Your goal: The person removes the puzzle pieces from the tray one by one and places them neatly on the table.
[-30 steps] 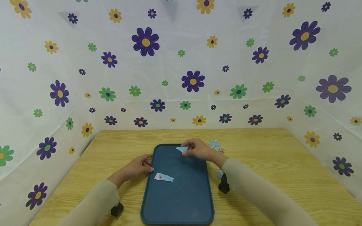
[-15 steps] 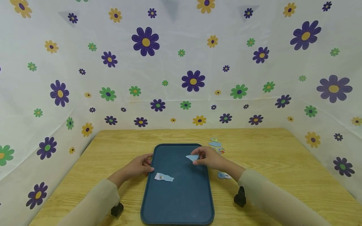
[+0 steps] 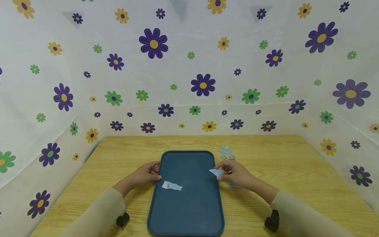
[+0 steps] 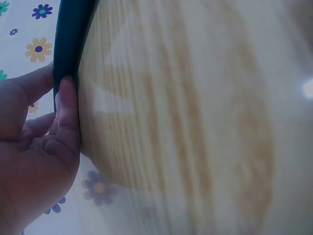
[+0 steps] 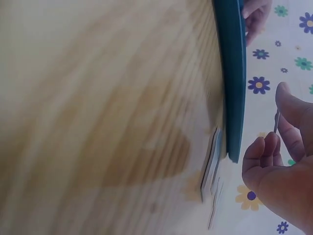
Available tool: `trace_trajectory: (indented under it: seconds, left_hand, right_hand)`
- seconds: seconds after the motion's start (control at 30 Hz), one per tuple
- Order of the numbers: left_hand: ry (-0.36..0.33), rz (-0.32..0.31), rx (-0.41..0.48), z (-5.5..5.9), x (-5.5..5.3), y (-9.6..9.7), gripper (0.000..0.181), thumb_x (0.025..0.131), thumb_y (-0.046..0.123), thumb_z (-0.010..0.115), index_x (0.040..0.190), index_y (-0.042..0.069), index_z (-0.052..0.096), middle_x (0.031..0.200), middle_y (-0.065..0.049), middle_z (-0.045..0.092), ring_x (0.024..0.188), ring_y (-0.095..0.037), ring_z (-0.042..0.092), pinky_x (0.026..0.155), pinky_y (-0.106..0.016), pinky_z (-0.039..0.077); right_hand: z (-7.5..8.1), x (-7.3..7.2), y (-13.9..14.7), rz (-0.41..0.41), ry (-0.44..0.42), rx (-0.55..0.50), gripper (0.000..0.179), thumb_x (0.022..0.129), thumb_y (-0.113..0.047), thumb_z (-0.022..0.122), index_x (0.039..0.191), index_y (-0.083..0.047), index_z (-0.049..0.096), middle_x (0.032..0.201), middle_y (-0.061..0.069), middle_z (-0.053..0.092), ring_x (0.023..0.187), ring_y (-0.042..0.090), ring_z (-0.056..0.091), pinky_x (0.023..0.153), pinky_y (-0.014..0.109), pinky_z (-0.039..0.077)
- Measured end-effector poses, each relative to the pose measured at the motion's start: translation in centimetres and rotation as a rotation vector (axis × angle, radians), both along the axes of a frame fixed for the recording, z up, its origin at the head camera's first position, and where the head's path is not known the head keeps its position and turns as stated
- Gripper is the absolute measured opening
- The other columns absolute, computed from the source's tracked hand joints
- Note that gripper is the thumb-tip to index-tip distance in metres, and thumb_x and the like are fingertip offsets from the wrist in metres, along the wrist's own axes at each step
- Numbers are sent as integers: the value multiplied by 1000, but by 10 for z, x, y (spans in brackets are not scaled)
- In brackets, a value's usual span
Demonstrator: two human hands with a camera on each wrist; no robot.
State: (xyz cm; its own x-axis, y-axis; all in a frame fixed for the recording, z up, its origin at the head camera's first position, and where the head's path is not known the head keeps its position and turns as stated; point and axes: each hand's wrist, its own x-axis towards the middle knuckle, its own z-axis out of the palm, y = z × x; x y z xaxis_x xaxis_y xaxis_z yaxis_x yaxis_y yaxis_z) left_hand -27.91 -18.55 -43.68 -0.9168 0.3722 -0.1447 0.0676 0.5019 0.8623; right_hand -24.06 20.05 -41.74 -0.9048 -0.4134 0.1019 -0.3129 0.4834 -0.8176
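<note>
A dark blue tray [image 3: 193,210] lies on the wooden table. On its left side sits a flat light-blue and white cut-out [image 3: 174,186] with a small printed picture. My left hand [image 3: 145,173] holds the tray's left edge, thumb at the rim, as the left wrist view also shows. Above the tray's right rim, my right hand [image 3: 238,175] pinches a pointed light-blue cut-out piece [image 3: 215,171] between thumb and fingers. From the right wrist view that piece [image 5: 277,121] appears edge-on as a thin sheet, most of it hidden by the hand.
Right of the tray, several flat pieces lie on the table: a small greenish one [image 3: 224,146], a light-blue one [image 3: 225,151], a multicoloured one [image 3: 228,157]. Another blue piece [image 3: 234,186] is partly covered by my right hand. A flower-printed curtain [image 3: 189,72] surrounds the table.
My right hand has moved right and nearer, from the tray's far end to its right rim, carrying the pointed light-blue piece. The left hand and tray have stayed in place.
</note>
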Motion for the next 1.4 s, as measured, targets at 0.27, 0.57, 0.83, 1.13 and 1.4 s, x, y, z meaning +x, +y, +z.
trace_trajectory:
  seconds: [0.27,0.57,0.83,1.13,1.4]
  left_hand:
    - [-10,7,-4,1,1,1,67,90,4,68,147,-4,33,101,-12,51,81,-21,52,69,-33,50]
    - [-20,2,3,4,1,1,68,90,5,68,147,-4,33,101,-12,50,82,-22,52,70,-33,51]
    - [-19,-1,-5,2,0,1,68,90,6,68,148,-4,33,102,-12,50,83,-22,52,71,-33,51]
    - [-5,0,-13,1,-2,-1,68,90,7,69,148,-3,34,102,-12,50,82,-22,52,70,-34,51]
    - [-16,-7,-3,2,0,0,68,90,6,68,148,-4,32,101,-12,50,82,-22,52,70,-33,51]
  right_hand:
    - [-1,13,23,15,-17,-22,31,85,-9,75,113,0,64,87,7,54,75,19,49,59,25,43]
    - [-6,24,39,18,-77,-42,33,84,-11,76,113,-1,64,89,8,55,77,19,49,63,26,44]
    - [-5,38,49,24,-114,-30,33,85,-12,76,113,-1,64,92,9,54,77,19,48,62,26,44]
    - [-10,44,55,-9,-142,-16,33,81,-13,79,110,-3,65,91,9,54,78,21,47,63,27,43]
    - [-17,47,57,-16,-110,19,33,80,-16,80,108,-6,68,92,7,57,76,18,49,64,26,44]
